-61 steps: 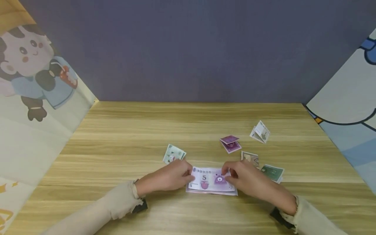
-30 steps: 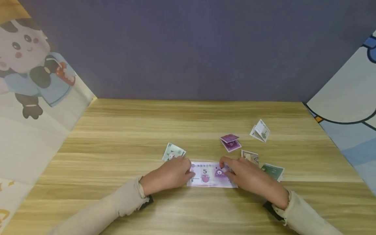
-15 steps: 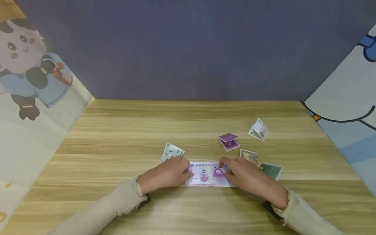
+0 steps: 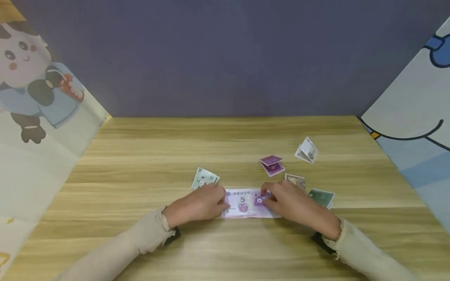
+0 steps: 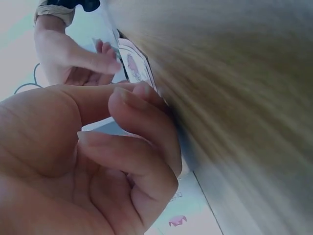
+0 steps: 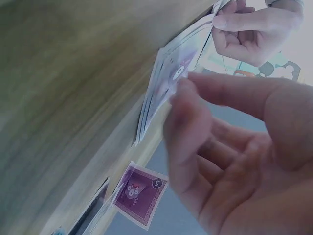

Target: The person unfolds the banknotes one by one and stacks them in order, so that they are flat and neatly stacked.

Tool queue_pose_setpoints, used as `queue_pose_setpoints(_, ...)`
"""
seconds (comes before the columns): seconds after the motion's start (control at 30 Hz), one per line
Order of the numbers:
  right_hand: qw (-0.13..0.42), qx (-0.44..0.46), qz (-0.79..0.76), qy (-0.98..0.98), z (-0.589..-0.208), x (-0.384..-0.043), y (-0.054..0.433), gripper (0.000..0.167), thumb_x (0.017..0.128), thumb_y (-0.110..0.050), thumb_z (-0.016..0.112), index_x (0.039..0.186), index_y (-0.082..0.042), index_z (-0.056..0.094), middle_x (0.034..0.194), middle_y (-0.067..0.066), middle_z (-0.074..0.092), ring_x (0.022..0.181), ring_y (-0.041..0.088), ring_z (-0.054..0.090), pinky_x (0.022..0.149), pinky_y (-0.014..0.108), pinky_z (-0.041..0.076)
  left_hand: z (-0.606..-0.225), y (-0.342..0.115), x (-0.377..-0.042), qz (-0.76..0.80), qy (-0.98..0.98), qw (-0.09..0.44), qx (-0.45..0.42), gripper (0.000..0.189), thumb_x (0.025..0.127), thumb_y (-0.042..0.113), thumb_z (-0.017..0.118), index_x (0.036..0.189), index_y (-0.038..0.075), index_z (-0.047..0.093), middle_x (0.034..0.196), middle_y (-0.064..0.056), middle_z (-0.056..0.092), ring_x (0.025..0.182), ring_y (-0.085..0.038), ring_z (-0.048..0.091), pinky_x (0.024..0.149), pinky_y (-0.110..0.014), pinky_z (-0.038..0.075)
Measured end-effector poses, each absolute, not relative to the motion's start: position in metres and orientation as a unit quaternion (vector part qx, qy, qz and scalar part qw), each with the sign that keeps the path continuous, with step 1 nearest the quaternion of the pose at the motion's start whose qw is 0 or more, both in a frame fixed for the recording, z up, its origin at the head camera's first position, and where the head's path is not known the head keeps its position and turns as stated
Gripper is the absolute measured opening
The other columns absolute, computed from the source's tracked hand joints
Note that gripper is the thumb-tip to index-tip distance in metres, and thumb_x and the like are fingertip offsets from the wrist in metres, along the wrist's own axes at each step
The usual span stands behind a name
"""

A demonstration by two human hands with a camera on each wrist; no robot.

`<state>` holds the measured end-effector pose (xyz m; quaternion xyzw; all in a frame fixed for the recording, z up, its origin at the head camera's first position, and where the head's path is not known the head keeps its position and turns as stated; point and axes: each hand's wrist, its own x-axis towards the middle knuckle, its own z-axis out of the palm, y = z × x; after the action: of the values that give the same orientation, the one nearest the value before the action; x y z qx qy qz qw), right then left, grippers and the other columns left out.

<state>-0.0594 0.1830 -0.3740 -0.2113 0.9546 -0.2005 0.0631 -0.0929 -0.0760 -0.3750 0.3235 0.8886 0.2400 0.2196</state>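
A light purple play banknote marked 5 lies across the wooden table in front of me. The right wrist view shows several layered sheets at this spot. At the left end, my left hand pinches the note between thumb and bent fingers, its other fingers curled in the left wrist view. My right hand pinches the right end with thumb and forefinger. Just beyond my left hand lies a folded pale green note, partly hidden. A brown note and a dark green note lie behind my right hand, partly covered.
Farther back on the table are a folded dark purple note and a folded white-grey note, both half raised. A dark blue-grey panel closes the back, with cartoon-printed panels at left and right.
The top purple note, earlier offset from the sheet below, now lies lined up with it. Both hands have kept their pinch at its ends. The view has shifted slightly.
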Motion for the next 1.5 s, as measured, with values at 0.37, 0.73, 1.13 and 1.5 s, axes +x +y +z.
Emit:
queue_pose_setpoints(0.37, 0.019, -0.217, -0.235, 0.947, -0.367, -0.062, 0.183, 0.003, 0.091, -0.013, 0.072, 0.094, -0.012, 0.072, 0.059, -0.013, 0.050, 0.045, 0.000, 0.041, 0.040, 0.021, 0.036, -0.350, -0.080, -0.096, 0.223, 0.901, 0.181, 0.326, 0.022, 0.089, 0.004, 0.066, 0.071, 0.013, 0.056, 0.058, 0.004, 0.049, 0.048, -0.006, 0.042, 0.044, -0.019, 0.035)
queue_pose_setpoints(0.73, -0.014, -0.223, -0.255, 0.941, -0.368, -0.059, 0.171, 0.003, 0.092, -0.014, 0.071, 0.092, -0.012, 0.073, 0.061, -0.015, 0.051, 0.048, -0.001, 0.042, 0.041, 0.020, 0.038, -0.314, -0.108, -0.115, 0.226, 0.922, 0.156, 0.274, 0.012, 0.093, 0.014, 0.070, 0.084, 0.012, 0.062, 0.064, 0.001, 0.057, 0.052, -0.011, 0.048, 0.046, -0.024, 0.040)
queue_pose_setpoints(1.13, -0.032, -0.245, -0.252, 0.936, -0.375, -0.053, 0.157, 0.003, 0.090, -0.011, 0.072, 0.093, -0.012, 0.073, 0.074, -0.008, 0.064, 0.056, -0.002, 0.046, 0.049, 0.018, 0.043, -0.317, -0.142, -0.146, 0.217, 0.928, 0.180, 0.244, 0.027, 0.090, 0.021, 0.074, 0.108, 0.004, 0.062, 0.077, -0.006, 0.060, 0.066, -0.017, 0.052, 0.059, -0.029, 0.046)
queue_pose_setpoints(1.5, -0.034, -0.262, -0.251, 0.931, -0.361, -0.066, 0.131, 0.016, 0.093, -0.015, 0.068, 0.108, -0.010, 0.071, 0.085, -0.006, 0.067, 0.065, 0.002, 0.053, 0.050, 0.017, 0.044, -0.345, -0.141, -0.147, 0.245, 0.920, 0.213, 0.218, 0.041, 0.090, 0.021, 0.074, 0.122, 0.001, 0.057, 0.075, -0.006, 0.060, 0.059, -0.015, 0.051, 0.053, -0.026, 0.043)
